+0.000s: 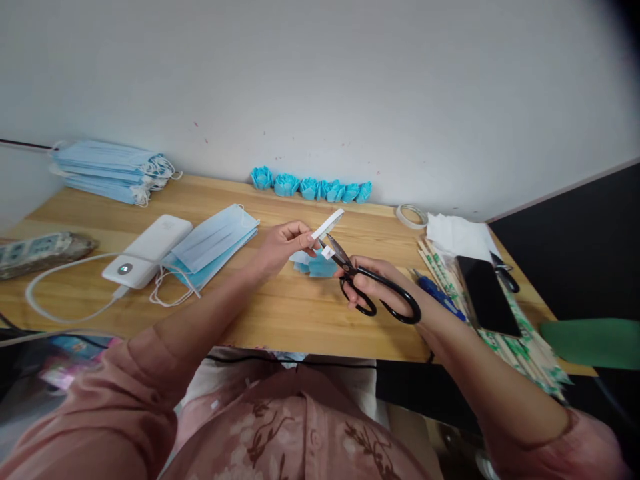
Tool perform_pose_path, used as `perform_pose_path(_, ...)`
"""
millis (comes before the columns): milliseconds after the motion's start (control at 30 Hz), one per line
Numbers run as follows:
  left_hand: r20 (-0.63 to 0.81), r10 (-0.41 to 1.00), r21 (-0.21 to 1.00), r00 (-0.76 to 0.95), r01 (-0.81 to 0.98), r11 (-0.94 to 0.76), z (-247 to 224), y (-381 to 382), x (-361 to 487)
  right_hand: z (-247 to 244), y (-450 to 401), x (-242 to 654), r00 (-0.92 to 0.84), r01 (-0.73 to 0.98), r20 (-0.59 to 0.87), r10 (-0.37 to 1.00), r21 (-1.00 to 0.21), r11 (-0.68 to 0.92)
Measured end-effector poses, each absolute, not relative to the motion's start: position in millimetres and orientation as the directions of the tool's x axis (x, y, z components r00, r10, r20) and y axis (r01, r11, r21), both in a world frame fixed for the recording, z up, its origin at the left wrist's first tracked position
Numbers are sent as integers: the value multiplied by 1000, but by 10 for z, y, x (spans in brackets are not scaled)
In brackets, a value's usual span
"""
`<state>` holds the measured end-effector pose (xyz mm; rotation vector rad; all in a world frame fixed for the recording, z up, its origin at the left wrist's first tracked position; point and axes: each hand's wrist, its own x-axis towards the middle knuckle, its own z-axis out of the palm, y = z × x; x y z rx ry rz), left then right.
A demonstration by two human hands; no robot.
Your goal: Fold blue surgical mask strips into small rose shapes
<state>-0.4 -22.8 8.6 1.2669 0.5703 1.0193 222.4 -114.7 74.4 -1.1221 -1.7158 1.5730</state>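
My left hand (291,241) pinches a narrow white strip (329,225) that slants up to the right over the middle of the table. My right hand (369,277) is closed around black-handled scissors (387,288), whose blades are parted and point up-left at the strip's lower side. A small white piece (328,253) sits against the lower blade. Beneath the hands, light blue pieces (320,264) lie on the wooden table (300,320), partly hidden by my fingers and the scissors.
Blue flowers (287,185) line the wall. Left: stacked masks (107,170), loose masks (215,243), a white power bank (147,250) with a cable. Right: a tape ring (411,217), white sheets (457,235), blue-handled tool (440,297), black phone (487,295), wrapped sticks (523,360).
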Motion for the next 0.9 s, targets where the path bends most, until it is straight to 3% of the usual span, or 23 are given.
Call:
perform_pose_path(567,165,848,964,503,-264,-31,128,-253,-19,749,-1093,2216,-519,227,-124,845,-974,-3)
perform_pose_path(900,198,835,956,513,-289,-49,125,-263,-15,697,-1058,2243,-551,128,-98,829,-991,-32)
